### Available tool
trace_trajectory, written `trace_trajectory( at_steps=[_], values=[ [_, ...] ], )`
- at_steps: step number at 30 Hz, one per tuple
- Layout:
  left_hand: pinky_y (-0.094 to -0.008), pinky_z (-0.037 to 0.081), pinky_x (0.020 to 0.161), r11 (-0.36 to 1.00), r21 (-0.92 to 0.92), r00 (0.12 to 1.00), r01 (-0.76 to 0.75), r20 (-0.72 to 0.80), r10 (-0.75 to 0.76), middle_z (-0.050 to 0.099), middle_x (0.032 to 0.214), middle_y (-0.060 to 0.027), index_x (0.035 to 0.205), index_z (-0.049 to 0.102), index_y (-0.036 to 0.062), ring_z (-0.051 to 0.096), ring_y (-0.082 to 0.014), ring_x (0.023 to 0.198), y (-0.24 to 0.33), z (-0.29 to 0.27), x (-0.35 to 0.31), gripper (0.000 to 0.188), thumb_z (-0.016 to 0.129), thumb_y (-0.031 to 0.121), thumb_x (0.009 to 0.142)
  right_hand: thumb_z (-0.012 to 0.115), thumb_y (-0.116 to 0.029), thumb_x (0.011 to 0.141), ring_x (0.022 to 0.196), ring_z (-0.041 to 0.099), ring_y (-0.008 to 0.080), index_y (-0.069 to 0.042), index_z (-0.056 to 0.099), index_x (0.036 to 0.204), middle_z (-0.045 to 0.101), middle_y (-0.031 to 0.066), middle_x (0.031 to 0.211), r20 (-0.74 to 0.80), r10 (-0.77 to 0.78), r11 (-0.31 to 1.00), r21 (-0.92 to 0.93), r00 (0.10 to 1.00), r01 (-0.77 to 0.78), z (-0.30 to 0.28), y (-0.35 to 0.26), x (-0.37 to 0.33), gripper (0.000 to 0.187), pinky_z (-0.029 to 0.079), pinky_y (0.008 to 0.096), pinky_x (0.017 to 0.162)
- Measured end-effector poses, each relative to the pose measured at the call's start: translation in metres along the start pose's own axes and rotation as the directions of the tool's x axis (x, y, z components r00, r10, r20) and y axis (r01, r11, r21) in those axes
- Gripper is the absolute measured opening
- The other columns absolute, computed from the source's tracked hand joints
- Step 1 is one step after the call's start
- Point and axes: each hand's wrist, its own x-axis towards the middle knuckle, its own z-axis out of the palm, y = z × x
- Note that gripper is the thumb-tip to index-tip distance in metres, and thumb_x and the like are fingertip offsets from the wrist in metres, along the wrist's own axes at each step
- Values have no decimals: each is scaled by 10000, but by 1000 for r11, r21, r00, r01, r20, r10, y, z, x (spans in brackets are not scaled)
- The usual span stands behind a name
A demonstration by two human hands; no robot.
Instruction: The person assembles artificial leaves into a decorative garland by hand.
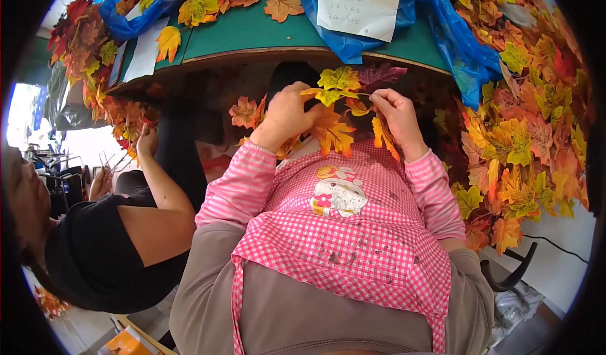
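Observation:
Above my lap, both hands are on a garland of artificial autumn leaves (332, 132). My left hand (287, 116) is closed around its stem, next to a yellow-green leaf (339, 79). The thumb and fingers of my right hand (401, 120) pinch the thin stem to the right of that leaf. A dark purple leaf (381, 74) sticks up behind the stem. Orange and yellow leaves hang below and between the hands. One pinkish-orange leaf (243, 112) shows left of my left hand. The fingers partly hide the stem.
The green table's edge (252, 53) lies just beyond my hands. On it are a blue plastic bag (344, 44), a white paper (360, 4) and loose leaves (283, 6). Leaf garlands (517, 146) hang thickly at the right. A co-worker (117, 247) handles leaves at my left.

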Motion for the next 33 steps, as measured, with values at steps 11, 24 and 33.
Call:
trace_trajectory(
  at_steps=[11,24,33],
  values=[
    [-390,524,679,970,-236,998,62,20,-59,679,792,-137,932,720,127,655,-328,760,19,14,-4,218,648,284,799,594,-110,912,663,496,17,-15,654,915,582,-45,744,95,-28,1000,2,995,28,2,0,-7,112,395,180,600],
    [-265,395,501,776,-583,969,242,111,-219,543,597,-28,914,674,16,497,-98,531,14,26,-9,278,540,256,958,614,-107,890,716,557,64,24,640,960,651,21,798,134,-135,966,-202,982,161,8,0,-9,151,469,237,664],
    [-484,488,638,988,-156,971,-21,-239,-17,645,767,-195,856,634,26,620,-391,720,5,63,-16,226,542,228,899,619,-132,879,697,606,113,24,629,971,667,82,782,101,-121,935,-323,987,148,4,9,-11,181,478,272,659]
  ],
)
